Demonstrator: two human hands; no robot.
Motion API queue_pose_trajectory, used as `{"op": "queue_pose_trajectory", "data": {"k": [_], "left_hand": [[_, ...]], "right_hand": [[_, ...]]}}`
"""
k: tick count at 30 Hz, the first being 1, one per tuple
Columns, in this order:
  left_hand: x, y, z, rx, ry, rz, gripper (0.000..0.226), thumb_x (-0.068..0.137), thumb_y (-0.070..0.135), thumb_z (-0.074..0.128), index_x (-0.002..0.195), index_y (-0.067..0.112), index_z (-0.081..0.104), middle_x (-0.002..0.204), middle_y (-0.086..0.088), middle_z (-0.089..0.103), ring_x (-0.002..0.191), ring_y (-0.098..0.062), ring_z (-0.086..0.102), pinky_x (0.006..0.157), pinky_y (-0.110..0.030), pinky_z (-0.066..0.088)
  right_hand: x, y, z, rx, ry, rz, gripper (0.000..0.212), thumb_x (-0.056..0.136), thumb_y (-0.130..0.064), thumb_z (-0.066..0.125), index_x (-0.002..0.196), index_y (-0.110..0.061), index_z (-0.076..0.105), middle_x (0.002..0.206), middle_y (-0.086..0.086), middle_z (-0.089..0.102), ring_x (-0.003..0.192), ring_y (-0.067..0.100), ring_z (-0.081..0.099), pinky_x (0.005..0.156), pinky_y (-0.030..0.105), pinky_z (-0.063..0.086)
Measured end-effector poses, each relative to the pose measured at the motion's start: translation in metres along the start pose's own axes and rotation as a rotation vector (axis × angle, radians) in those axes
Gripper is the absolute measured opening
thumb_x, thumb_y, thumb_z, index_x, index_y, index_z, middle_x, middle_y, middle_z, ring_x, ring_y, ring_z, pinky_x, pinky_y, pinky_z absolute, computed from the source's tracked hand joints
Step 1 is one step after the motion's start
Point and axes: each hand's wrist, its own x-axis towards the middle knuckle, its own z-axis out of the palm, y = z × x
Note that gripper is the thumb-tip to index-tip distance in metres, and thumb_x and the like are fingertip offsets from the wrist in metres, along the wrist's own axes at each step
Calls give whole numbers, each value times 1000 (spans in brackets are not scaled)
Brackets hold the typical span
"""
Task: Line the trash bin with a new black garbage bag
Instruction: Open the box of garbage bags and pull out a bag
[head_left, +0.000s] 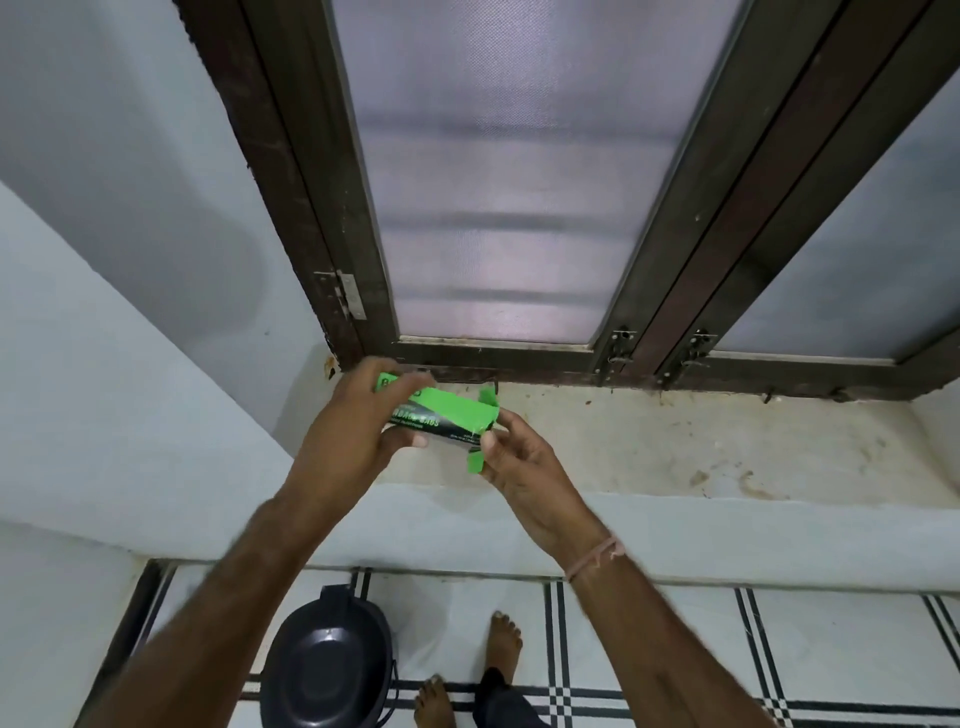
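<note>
Head view: left hand grips the green garbage-bag box; right hand pinches its opened end, nothing drawn out yet. Black trash bin waits below the left forearm, seemingly unlined.

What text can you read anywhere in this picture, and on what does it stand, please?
"B": first letter on the green top of the box; the fingers of the left hand hide the rest.
"BAGS": probable end of the blurred white line on its black side.
Smaller print beneath: too small to read.
</note>
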Motion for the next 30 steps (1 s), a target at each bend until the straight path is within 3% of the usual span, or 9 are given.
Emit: {"op": "queue_pose_trajectory", "data": {"k": [4,11,15,19,21,23,25,28,30], "left_hand": [[19,17,-11,127,-42,25,60,84,18,83,138,29,61,137,-4,51,126,-26,49,85,-37,53],[16,-22,-11,-51,-6,-1,53,84,22,82,134,29,64,133,-1,50,119,-21,55,90,-34,52],[14,-56,9,-185,28,-138,55,78,33,72,131,20,65,131,-6,53,113,-17,54,95,-19,44],[10,-74,49,-236,-77,-219,65,78,48,64,135,18,62,142,-8,44,121,-8,45,94,3,29],[7,-77,64,-224,-159,-229,66,77,50,63,137,21,60,151,-10,37,130,-13,42,99,-5,35],[4,-76,74,-204,-204,-225,65,79,35,70,142,25,57,161,-12,28,146,-24,34,112,-32,43],[-3,-73,79,-40,-141,-230,78,79,26,82,150,28,49,166,-16,23,153,-34,23,118,-55,36],[-11,-55,71,293,110,-231,81,75,35,86,147,17,53,149,-17,49,137,-39,44,102,-55,42],[-14,-24,71,43,215,-253,54,88,29,77,137,15,59,129,-9,63,116,-29,57,94,-45,48]], "right_hand": [[5,-2,-1,206,-19,58,63,87,-31,74,145,-15,56,141,18,63,123,29,59,109,43,47],[18,-7,-6,145,166,70,23,98,-9,63,121,-8,71,110,9,73,89,16,68,71,22,58],[14,-7,-32,177,291,0,17,97,-3,64,112,-1,70,117,23,71,97,28,72,81,28,63],[9,-12,-47,178,342,-44,16,94,0,65,110,0,70,128,27,68,107,30,69,84,28,62],[9,-14,-50,190,351,-50,23,87,-5,70,109,1,70,126,26,69,110,32,69,83,27,62],[11,-16,-51,198,355,-50,29,80,-10,74,107,0,71,123,24,70,112,33,69,82,26,61],[13,-16,-49,199,353,-37,31,78,-11,76,106,1,70,118,21,72,110,31,70,82,27,61],[17,-11,-32,195,327,-21,41,69,-18,83,103,-1,69,108,14,75,104,26,71,82,27,61],[18,-8,-19,202,306,-31,36,68,-17,83,98,-3,69,105,12,74,102,24,71,84,27,61]]}}
